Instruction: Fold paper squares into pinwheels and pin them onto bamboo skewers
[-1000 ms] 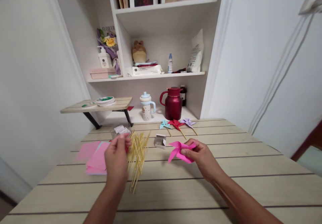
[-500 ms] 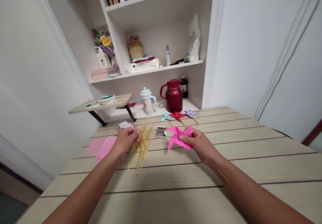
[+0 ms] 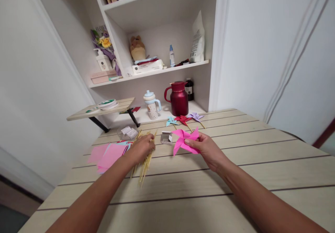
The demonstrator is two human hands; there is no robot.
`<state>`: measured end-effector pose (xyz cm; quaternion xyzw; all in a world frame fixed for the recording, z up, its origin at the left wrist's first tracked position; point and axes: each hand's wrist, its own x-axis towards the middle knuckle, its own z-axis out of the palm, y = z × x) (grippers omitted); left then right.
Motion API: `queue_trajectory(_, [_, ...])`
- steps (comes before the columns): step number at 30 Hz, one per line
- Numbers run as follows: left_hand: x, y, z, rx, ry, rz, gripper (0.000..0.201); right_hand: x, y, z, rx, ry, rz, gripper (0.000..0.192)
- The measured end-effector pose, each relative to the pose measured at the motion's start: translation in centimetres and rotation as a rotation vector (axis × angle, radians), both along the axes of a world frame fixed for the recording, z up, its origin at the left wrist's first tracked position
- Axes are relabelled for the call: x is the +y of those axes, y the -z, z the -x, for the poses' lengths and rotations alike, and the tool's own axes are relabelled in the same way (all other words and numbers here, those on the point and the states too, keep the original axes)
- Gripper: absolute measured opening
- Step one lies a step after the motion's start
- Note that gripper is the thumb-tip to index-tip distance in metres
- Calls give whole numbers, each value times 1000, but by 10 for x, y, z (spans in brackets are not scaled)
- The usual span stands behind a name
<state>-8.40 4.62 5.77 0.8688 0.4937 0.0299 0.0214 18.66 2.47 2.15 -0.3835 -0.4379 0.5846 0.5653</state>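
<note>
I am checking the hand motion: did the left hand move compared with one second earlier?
Yes. The left hand went forward and down onto the wooden sticks; earlier it was raised nearer the camera, over their near ends.

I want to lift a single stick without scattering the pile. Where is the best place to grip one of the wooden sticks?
Probably at a near end, coming from above. The wooden sticks lie flat on the table in a loose, crossed fan, and the left hand already rests on their middle. The tips toward the person splay apart, so a thumb-and-finger pinch there should single one out.
</note>
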Motion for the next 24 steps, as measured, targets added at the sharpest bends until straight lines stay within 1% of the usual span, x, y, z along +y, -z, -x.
queue_trajectory(2, [-2, 1, 2, 69, 61, -20, 17, 0, 0, 0, 1, -1, -2, 35])
queue_trajectory(6, [-6, 6, 10, 162, 123, -83, 20, 1, 1, -1, -10, -4, -12, 36])
queue_trajectory(10, [-9, 9, 18, 213, 168, -145, 20, 2, 3, -2, -31, -21, -14, 35])
queue_trajectory(14, [-9, 13, 23, 234, 229, -174, 23, 2, 3, -2, -48, -39, -4, 34])
queue_trajectory(19, [-8, 18, 27, 179, 311, -183, 26, 1, 2, -2, -61, -71, 13, 33])
queue_trajectory(22, [-7, 21, 32, 85, 344, -167, 25, 1, 3, -2, -67, -83, 20, 32])
queue_trajectory(24, [-8, 22, 35, -10, 348, -153, 22, 2, 3, -2, -66, -90, 22, 33])
